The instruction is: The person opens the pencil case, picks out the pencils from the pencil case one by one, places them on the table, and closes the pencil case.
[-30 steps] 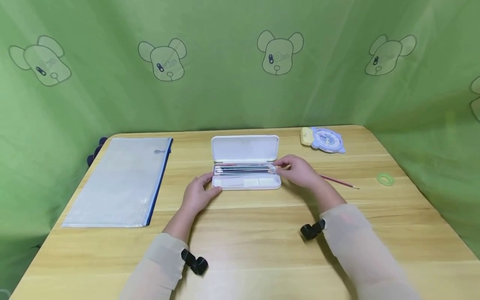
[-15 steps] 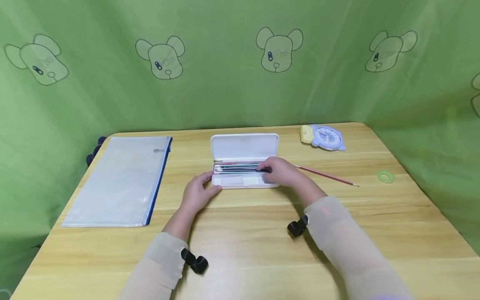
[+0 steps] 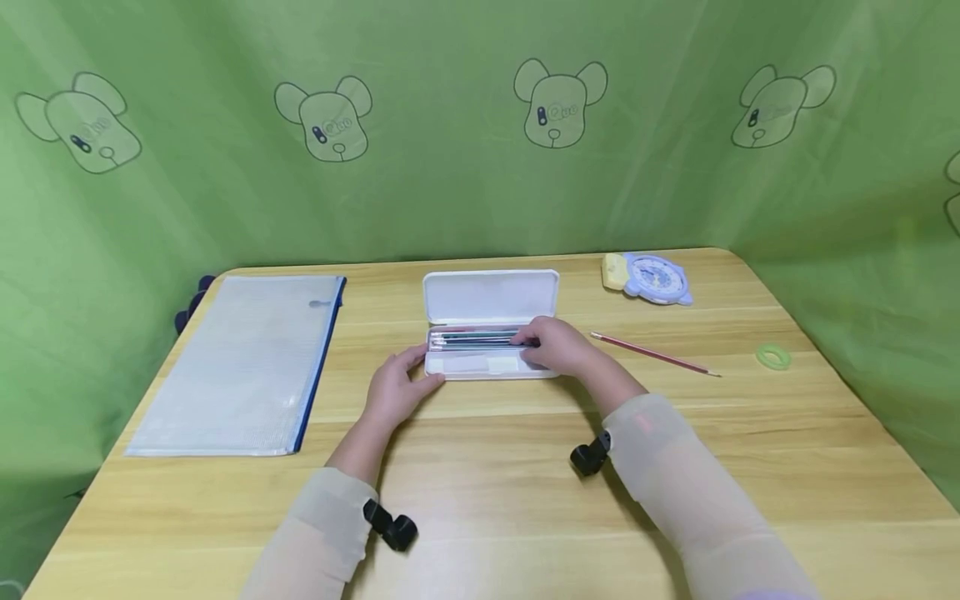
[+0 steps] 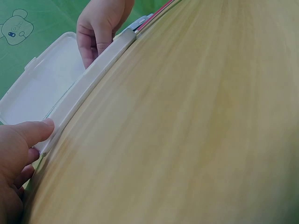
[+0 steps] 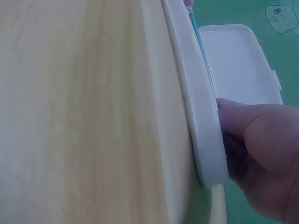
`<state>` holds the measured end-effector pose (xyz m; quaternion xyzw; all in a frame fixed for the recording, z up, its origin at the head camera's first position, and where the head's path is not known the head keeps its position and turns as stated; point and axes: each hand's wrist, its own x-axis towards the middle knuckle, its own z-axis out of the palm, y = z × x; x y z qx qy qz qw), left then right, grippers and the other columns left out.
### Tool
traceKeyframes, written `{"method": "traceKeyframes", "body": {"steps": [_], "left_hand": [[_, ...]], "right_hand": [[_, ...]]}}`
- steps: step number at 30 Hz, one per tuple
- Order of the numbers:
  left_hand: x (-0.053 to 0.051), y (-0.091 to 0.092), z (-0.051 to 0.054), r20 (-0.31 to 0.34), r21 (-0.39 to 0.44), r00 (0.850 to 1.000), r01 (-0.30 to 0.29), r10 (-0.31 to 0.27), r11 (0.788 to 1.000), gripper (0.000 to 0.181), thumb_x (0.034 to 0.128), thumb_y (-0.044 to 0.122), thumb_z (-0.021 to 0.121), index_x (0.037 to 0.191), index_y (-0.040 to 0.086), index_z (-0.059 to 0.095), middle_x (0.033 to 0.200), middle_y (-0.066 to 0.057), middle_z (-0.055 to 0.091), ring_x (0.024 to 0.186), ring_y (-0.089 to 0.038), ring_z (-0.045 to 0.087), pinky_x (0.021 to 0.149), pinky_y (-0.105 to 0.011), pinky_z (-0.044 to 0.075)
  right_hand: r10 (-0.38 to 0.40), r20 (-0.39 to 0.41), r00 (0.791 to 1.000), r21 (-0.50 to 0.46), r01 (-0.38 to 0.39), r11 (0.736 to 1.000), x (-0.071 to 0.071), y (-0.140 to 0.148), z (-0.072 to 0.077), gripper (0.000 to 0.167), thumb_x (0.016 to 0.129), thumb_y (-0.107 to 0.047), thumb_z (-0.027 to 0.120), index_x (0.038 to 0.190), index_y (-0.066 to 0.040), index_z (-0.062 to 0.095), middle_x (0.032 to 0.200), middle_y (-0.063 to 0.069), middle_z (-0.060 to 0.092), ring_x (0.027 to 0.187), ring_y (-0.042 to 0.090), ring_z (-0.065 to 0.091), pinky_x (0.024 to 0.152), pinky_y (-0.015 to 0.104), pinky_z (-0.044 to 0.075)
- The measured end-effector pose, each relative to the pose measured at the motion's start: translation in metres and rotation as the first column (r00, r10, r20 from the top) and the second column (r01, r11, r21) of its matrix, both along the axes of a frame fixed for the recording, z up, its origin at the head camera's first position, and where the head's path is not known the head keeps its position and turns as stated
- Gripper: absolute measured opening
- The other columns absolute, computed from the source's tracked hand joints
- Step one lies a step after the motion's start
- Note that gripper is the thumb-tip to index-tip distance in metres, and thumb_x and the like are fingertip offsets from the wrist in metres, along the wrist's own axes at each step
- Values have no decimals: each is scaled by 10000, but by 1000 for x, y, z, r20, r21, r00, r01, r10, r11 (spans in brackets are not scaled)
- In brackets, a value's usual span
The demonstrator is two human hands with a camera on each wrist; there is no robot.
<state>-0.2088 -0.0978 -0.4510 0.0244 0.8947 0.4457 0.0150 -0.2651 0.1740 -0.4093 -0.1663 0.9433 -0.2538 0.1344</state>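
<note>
An open white pencil case (image 3: 492, 374) lies at the table's middle, its lid (image 3: 491, 297) raised at the back. Several dark pencils (image 3: 472, 339) lie lengthwise inside, with pale pieces in the front part. At the case's left end my left hand (image 3: 393, 387) holds it, the thumb on the front corner (image 4: 39, 133). My right hand (image 3: 558, 346) reaches into the right end over the pencils, fingers bent down. Its fingertips are hidden behind the case wall in the right wrist view, so any grip on a pencil cannot be made out.
On the wooden table (image 3: 480, 500), a red pencil (image 3: 656, 355) lies right of the case. A green ring (image 3: 773, 357) is farther right. Behind stands a blue-and-yellow clock-like object (image 3: 652, 279). A clear zip folder (image 3: 240, 367) with a blue edge lies left. A green curtain (image 3: 442, 200) hangs behind.
My right hand has moved left from the case's right end to over the pencils inside, uncovering more of the red pencil. The left hand stays at the case's left end.
</note>
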Motion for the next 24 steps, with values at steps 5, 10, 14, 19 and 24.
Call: {"method": "traceKeyframes", "body": {"steps": [5,10,14,19,24], "left_hand": [[1,0,0,-2,-6,1000,0,0,1000,596,885,324,723,1403,100,531,1442,-87,549,1417,-300,419,1254,-462,207],[1,0,1,-8,-9,1000,2,-2,1000,594,886,318,723,1400,91,532,1440,-92,551,1414,-297,423,1255,-454,206],[0,0,0,-10,-5,1000,5,-5,1000,590,886,314,723,1398,88,533,1441,-96,548,1415,-297,421,1259,-452,194],[0,0,-1,-18,-7,1000,6,-7,1000,588,886,311,723,1398,92,535,1439,-93,550,1413,-299,425,1257,-455,197],[-1,0,-2,-26,-9,1000,10,-10,1000,590,884,309,725,1398,92,534,1435,-93,554,1409,-294,430,1260,-447,188]], "right_hand": [[-24,14,1000,-36,24,999,0,2,0,203,929,-101,629,1110,-75,717,1195,144,649,1157,300,572,1068,485,446],[-19,15,1000,-41,20,999,0,2,2,171,925,-115,640,1073,-87,720,1153,115,696,1146,291,591,1081,491,439],[5,20,1000,-34,-4,999,0,0,3,203,933,-106,628,1114,-77,714,1179,127,699,1191,319,586,1102,507,425],[19,35,999,-26,-18,999,-1,1,4,229,939,-84,611,1144,-77,712,1250,147,671,1248,337,555,1124,516,403],[7,56,998,-39,-5,999,-4,1,5,236,933,-81,619,1151,-77,710,1277,158,654,1239,329,549,1111,506,409]]}}
